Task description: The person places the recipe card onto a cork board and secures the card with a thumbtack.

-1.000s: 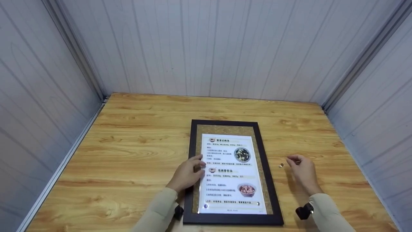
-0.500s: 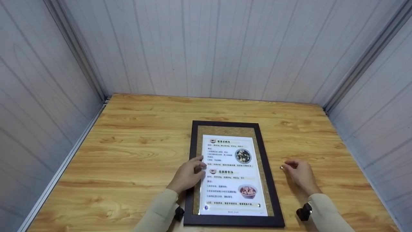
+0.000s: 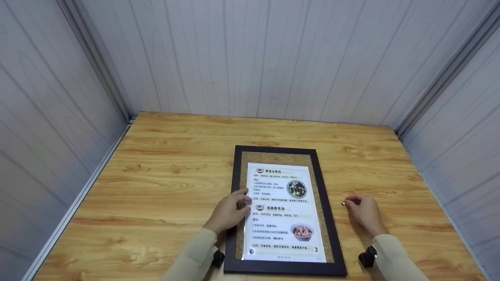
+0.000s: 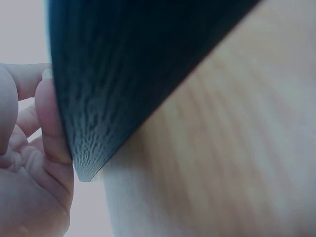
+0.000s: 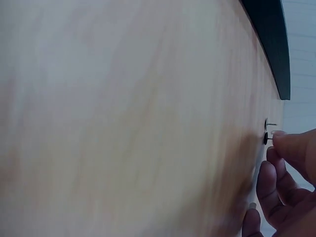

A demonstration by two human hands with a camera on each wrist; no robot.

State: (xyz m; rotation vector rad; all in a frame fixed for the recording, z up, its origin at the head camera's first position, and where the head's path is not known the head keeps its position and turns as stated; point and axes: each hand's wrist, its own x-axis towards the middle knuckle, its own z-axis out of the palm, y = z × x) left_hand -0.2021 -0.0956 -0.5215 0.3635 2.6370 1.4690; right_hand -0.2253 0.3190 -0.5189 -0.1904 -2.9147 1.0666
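A dark-framed cork board (image 3: 285,268) lies on the wooden table, bearing a white printed recipe sheet (image 3: 269,234). Shiny tacks, one bluish (image 3: 251,251) and one silvery (image 3: 315,249), sit at the sheet's lower corners. My left hand (image 3: 228,211) rests across the board's left rail, its loosely bent fingertips at the sheet's left edge. Right of the board, my right hand (image 3: 365,212) pinches the upright pin of a thumbtack (image 5: 266,138) between thumb and finger. A second thumbtack (image 5: 266,123) lies close beside it, point up.
The wooden table (image 3: 156,187) extends on both sides of the board. A white panel wall (image 3: 250,58) stands behind it, with similar panels at left and right. Each wrist wears a small black camera, the right one (image 3: 368,256) near the board's right rail.
My right hand has come down to the thumbtacks, and its fingertips have closed on one. The left hand stays in place on the board. The whole head view has shifted slightly.
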